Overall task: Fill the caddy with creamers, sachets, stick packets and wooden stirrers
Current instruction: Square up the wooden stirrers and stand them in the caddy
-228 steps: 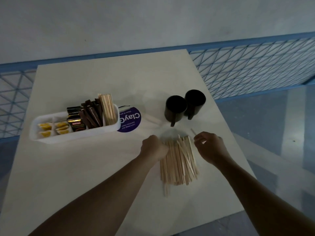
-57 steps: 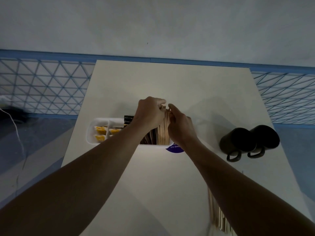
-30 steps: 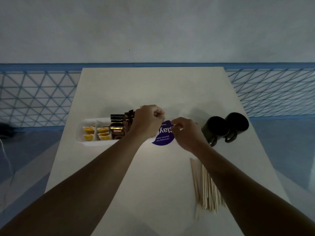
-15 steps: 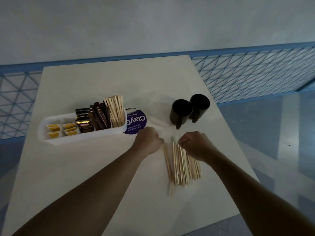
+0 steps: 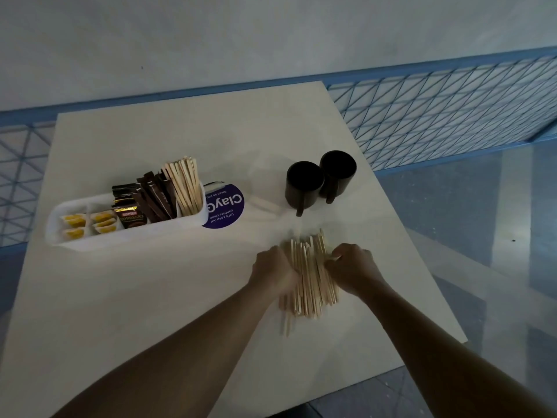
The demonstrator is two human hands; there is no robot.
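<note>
On the right half of the bench, a pile of loose stirrers lies flat between the person's two hands, the sticks running roughly away from the body. The right hand sits at the pile's right edge, its fingers curled in and pinching some of the sticks. The left hand is against the pile's left edge, knuckles up. It is blurred and its fingers are hidden, so I cannot tell whether they grip anything.

Well to the left stands the white caddy. It holds yellow creamers in its left compartments, then dark sachets, leaning brown stick packets and upright stirrers at its right end. A round purple sticker shows just past that end. Two black mugs stand side by side farther right, and a blue mesh railing runs behind the bench.
</note>
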